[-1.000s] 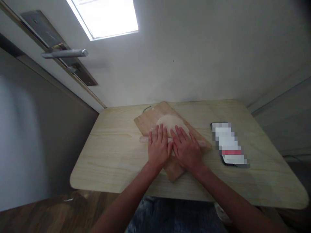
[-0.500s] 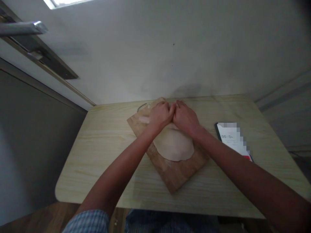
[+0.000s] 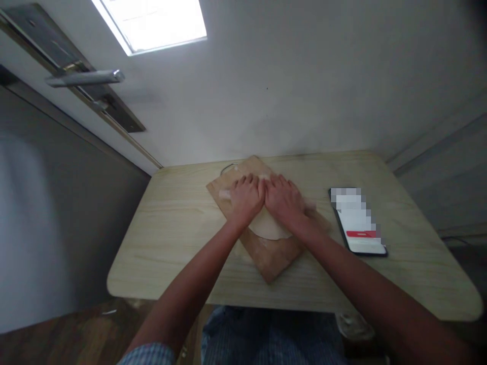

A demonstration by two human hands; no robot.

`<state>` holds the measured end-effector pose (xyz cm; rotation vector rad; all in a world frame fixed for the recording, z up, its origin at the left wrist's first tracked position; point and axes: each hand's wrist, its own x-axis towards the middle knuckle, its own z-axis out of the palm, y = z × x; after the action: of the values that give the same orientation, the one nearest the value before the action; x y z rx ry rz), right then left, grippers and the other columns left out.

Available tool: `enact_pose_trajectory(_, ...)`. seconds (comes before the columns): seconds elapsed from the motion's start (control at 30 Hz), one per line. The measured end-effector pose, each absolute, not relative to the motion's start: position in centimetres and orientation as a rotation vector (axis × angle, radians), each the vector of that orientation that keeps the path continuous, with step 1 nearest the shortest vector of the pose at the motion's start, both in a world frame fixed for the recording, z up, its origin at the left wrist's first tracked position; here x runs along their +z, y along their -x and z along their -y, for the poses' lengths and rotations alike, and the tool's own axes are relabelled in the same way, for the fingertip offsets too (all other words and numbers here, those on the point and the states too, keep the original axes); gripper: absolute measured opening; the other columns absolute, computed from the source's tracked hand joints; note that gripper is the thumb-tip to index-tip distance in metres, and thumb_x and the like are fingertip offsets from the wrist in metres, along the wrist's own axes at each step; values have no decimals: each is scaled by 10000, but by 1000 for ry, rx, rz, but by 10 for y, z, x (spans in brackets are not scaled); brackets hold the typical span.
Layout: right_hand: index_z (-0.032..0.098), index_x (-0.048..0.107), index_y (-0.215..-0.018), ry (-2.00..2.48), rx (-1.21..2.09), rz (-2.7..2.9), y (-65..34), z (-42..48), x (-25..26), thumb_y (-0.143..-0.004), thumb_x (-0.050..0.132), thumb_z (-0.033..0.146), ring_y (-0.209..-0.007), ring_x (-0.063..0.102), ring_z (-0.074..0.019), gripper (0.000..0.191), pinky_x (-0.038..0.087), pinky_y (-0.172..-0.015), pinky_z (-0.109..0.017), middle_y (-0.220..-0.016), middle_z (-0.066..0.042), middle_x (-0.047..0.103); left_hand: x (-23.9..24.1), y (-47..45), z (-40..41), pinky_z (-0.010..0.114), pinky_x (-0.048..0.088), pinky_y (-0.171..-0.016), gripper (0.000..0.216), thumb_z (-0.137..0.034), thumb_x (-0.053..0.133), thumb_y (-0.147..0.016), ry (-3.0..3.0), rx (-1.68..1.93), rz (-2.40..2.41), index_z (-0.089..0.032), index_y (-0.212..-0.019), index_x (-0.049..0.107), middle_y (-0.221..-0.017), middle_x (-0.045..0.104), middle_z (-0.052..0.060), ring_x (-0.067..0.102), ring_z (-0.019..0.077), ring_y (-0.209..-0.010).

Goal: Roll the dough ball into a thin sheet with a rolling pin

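A wooden cutting board lies turned cornerwise on the table, with a flat round sheet of dough on it. Across the dough runs a pale rolling pin, mostly covered by my hands; its two ends show on either side. My left hand lies over the left part of the pin, fingers curled forward. Beside it, thumbs touching, my right hand presses on the right part. The dough's far part is hidden beneath both hands.
The light wooden table stands against a white door with a metal handle and a bright window pane. A phone lies to the right of the board. A metal ring sits at the board's far left edge.
My hands have come nearer to me along the dough with the rolling pin, from the far part toward the middle. The view has tilted up, showing more of the window and the whole phone.
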<state>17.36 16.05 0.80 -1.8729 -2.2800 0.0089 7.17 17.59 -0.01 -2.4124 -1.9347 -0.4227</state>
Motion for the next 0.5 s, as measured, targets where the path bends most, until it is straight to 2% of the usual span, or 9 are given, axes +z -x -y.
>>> enact_pose_trajectory(0.13, 115, 523, -1116, 1789, -32, 2289, -169, -134, 2, -877, 209, 254, -1126, 409, -248, 419, 286, -916, -396, -1231, -125, 481, -3, -66, -144, 438, 170, -1002, 435, -317, 153, -896, 2364, -380, 1919, -197, -1112, 511, -1249, 469, 50, 285, 214, -1231)
enact_pose_trajectory(0.27, 127, 438, -1218, 1644, -55, 2304, -171, -108, -3, -875, 232, 253, -1190, 349, -226, 419, 225, -972, -420, -1284, -105, 429, -1, -57, -117, 469, 162, -1002, 421, -351, 209, -884, 2343, -364, 1930, -205, -1219, 418, -1328, 373, 61, 196, 247, -1271)
enact_pose_trajectory(0.37, 161, 419, -1238, 1522, -66, 2351, -179, -92, -4, -870, 276, 278, -1217, 317, -208, 411, 239, -974, -412, -1325, -98, 370, 4, -48, -105, 436, 216, -990, 442, -359, 232, -880, 2402, -336, 1894, -172, -1259, 363, -1319, 380, 97, 238, 257, -1255)
enact_pose_trajectory(0.5, 115, 421, -1233, 1596, -52, 2331, -191, -89, -3, -870, 273, 286, -1184, 367, -200, 428, 281, -959, -367, -1278, -116, 433, 9, -42, -109, 385, 263, -972, 448, -308, 223, -884, 2424, -305, 1878, -98, -1261, 341, -1275, 423, 152, 349, 242, -1198)
